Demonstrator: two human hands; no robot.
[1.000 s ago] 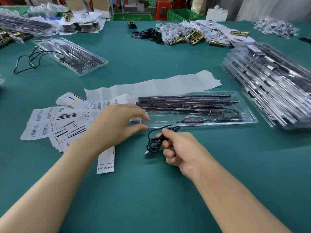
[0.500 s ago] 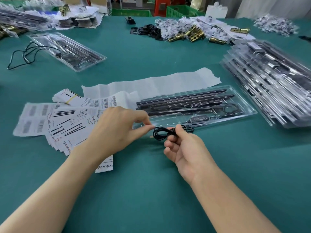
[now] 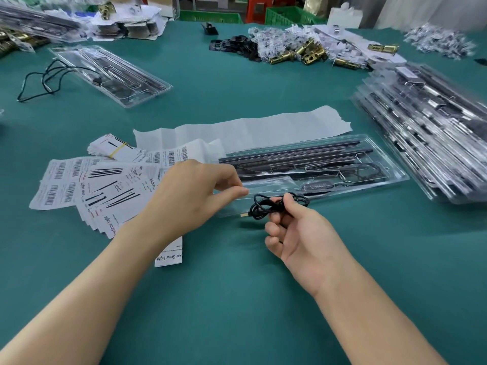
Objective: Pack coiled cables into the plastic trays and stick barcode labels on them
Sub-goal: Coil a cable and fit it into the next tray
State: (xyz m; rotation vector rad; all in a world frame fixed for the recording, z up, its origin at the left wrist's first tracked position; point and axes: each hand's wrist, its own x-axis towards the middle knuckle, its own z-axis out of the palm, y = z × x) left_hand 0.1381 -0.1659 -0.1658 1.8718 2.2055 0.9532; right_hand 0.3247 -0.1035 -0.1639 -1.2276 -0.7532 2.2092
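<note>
I'm pinching the coiled cable (image 3: 266, 208) in my right hand (image 3: 300, 233) just above the desk (image 3: 237, 299), at the near edge of the plastic tray (image 3: 392, 177) — bunched tight so the loops hold — while my left hand (image 3: 195, 191) is nipping that edge, seemingly steadying it for loading.
</note>
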